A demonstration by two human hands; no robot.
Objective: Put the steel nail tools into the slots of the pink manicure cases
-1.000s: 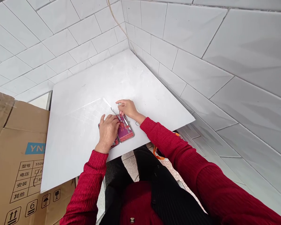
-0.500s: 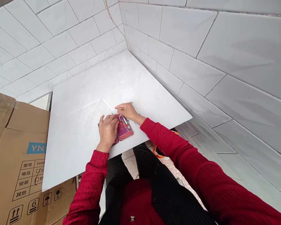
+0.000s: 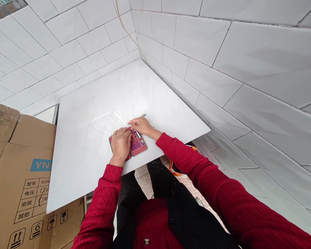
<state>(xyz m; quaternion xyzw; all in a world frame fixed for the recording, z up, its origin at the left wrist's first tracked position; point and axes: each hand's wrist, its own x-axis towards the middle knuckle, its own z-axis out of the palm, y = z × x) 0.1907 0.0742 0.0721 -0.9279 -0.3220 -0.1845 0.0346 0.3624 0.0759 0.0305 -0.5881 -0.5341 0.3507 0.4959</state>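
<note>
An open manicure case (image 3: 139, 148) with a red and purple lining and a metal rim lies near the front edge of the white table. Slim metal tools (image 3: 140, 136) rest in its right half. My left hand (image 3: 121, 143) covers much of the left half, its fingers bent together and pressed on the case near the middle fold. At the top of the right half, my right hand (image 3: 142, 126) pinches what looks like a slim metal tool, mostly hidden by the fingers. Just beyond that hand a small metal piece (image 3: 144, 115) lies on the table.
The white tabletop (image 3: 80, 152) reaches into a corner of tiled walls (image 3: 197, 52). A large cardboard box (image 3: 23, 148) stands against its left side. A thin cable (image 3: 123, 24) hangs down the corner. Below the right edge, an orange and white bag (image 3: 173, 169) is partly visible.
My left fingers have drawn closer together and lie flatter over the case. My right fingers have lowered slightly towards its top edge. The view has shifted a little.
</note>
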